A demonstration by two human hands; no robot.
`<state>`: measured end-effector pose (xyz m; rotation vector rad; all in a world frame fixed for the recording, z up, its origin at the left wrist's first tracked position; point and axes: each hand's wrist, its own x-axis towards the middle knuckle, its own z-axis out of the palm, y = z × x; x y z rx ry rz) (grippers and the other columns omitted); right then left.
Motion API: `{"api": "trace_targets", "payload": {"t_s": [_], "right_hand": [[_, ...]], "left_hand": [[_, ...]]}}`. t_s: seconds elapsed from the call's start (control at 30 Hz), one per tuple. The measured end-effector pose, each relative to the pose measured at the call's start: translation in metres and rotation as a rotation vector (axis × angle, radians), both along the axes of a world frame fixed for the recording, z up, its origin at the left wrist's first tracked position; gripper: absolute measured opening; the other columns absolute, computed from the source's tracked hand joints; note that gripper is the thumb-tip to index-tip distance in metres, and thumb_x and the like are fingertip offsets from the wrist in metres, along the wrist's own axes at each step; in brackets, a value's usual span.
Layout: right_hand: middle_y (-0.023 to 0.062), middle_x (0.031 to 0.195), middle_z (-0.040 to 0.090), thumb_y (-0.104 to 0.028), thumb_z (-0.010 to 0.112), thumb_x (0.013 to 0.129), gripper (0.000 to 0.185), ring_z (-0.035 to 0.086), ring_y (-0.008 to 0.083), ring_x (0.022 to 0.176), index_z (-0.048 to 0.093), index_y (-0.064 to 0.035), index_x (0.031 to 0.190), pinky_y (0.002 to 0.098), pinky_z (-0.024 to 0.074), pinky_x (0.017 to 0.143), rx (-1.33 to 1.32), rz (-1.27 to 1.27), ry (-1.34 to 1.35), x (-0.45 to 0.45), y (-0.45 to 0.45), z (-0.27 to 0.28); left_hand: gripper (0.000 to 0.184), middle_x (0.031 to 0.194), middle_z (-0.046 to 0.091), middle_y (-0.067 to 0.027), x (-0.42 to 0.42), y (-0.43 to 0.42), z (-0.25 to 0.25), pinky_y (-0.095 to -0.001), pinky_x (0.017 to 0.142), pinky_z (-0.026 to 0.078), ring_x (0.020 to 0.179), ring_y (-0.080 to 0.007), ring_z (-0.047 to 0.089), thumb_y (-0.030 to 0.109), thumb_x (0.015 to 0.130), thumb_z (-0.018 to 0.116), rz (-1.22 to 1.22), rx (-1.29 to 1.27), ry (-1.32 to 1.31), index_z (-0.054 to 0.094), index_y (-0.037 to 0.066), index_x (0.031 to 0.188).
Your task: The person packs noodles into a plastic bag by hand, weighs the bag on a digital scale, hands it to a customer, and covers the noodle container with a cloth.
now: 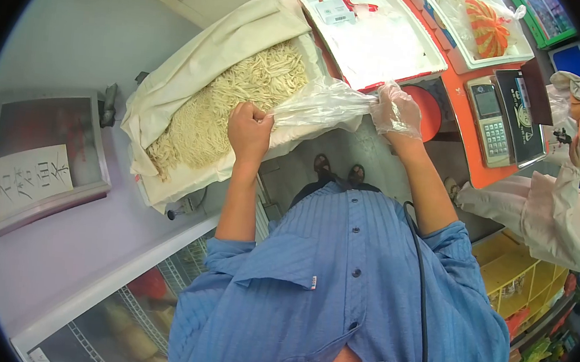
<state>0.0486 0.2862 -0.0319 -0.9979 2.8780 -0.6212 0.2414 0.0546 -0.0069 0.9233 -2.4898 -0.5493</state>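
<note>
A clear plastic bag (pixel 324 105) is stretched taut between my two hands, over the near edge of a box of noodles. Its left end is pinched in the closed fingers of my left hand (pixel 249 130). My right hand (pixel 398 111) has thin clear plastic over it, and its bent fingers grip the bag's other end. Pale fresh noodles (pixel 206 115) lie heaped just beyond my left hand. Cream cloth (pixel 212 43) lines the noodle box and is folded back along its far side.
A white foam tray (pixel 378 44) holds a card on a red lanyard. Right of it are a scale with keypad (pixel 491 126) and a foam box (pixel 457 47) with a striped bundle. A handwritten sign (pixel 35 176) stands left. A person in pale clothing (pixel 536 209) is at right.
</note>
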Motion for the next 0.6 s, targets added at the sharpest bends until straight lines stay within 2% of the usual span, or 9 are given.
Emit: {"api": "trace_targets", "payload": {"t_s": [0.07,0.17,0.23,0.27,0.37,0.47,0.6], "right_hand": [[0.0208,0.088,0.067,-0.021,0.06,0.082,0.021,0.066,0.0384,0.087,0.062,-0.0036,0.094,0.047,0.0518,0.076,-0.017,-0.046,-0.192,0.004,-0.001,0.021],[0.0196,0.09,0.068,-0.022,0.06,0.084,0.023,0.066,0.0363,0.093,0.065,-0.0069,0.1,0.0445,0.051,0.083,-0.086,-0.03,-0.387,0.006,-0.005,0.019],[0.0187,0.092,0.068,-0.022,0.061,0.083,0.024,0.065,0.0358,0.094,0.065,-0.0085,0.103,0.0441,0.0507,0.084,-0.061,0.014,-0.45,0.013,-0.01,0.031],[0.0183,0.093,0.068,-0.022,0.061,0.083,0.025,0.065,0.0355,0.094,0.066,-0.0093,0.104,0.0439,0.0506,0.084,-0.048,0.036,-0.483,0.017,-0.012,0.036],[0.0187,0.097,0.068,-0.02,0.061,0.083,0.025,0.065,0.0359,0.094,0.065,-0.0066,0.103,0.0446,0.0504,0.084,-0.043,0.154,-0.34,0.02,-0.013,0.043],[0.0191,0.1,0.067,-0.017,0.06,0.082,0.025,0.065,0.0379,0.094,0.065,-0.004,0.104,0.0454,0.0504,0.085,-0.106,0.122,-0.234,0.017,-0.014,0.026],[0.0212,0.104,0.067,-0.014,0.06,0.082,0.027,0.064,0.0406,0.097,0.064,-0.0027,0.106,0.0471,0.0513,0.086,0.007,0.081,-0.191,0.024,-0.02,-0.012]], "left_hand": [[0.023,0.079,0.058,-0.0101,0.004,0.002,-0.005,-0.0439,0.075,0.045,0.08,-0.0315,0.055,0.012,0.068,0.077,0.003,-0.041,-0.011,0.056,0.004,0.073],[0.023,0.085,0.061,-0.0112,-0.009,0.021,-0.01,-0.0428,0.076,0.046,0.086,-0.0316,0.058,0.015,0.068,0.076,-0.068,-0.379,0.202,0.062,0.003,0.083],[0.023,0.086,0.062,-0.0107,-0.029,0.045,-0.004,-0.0423,0.079,0.047,0.089,-0.0324,0.058,0.013,0.07,0.075,-0.191,-0.336,0.257,0.064,0.004,0.089],[0.023,0.087,0.062,-0.0107,-0.033,0.051,-0.005,-0.042,0.08,0.047,0.09,-0.0328,0.058,0.012,0.071,0.073,-0.247,-0.291,0.249,0.065,0.004,0.091],[0.022,0.087,0.063,-0.011,-0.041,0.061,-0.013,-0.0411,0.08,0.048,0.089,-0.0337,0.059,0.009,0.074,0.069,-0.405,-0.107,0.154,0.068,0.005,0.096],[0.022,0.087,0.064,-0.0118,-0.038,0.073,-0.014,-0.0391,0.076,0.048,0.084,-0.032,0.061,0.007,0.08,0.064,-0.332,0.054,0.167,0.07,0.007,0.1],[0.014,0.084,0.064,-0.01,-0.022,0.071,-0.023,-0.0342,0.07,0.049,0.077,-0.0263,0.063,0.011,0.09,0.06,-0.056,0.626,0.21,0.069,0.002,0.095]]}}
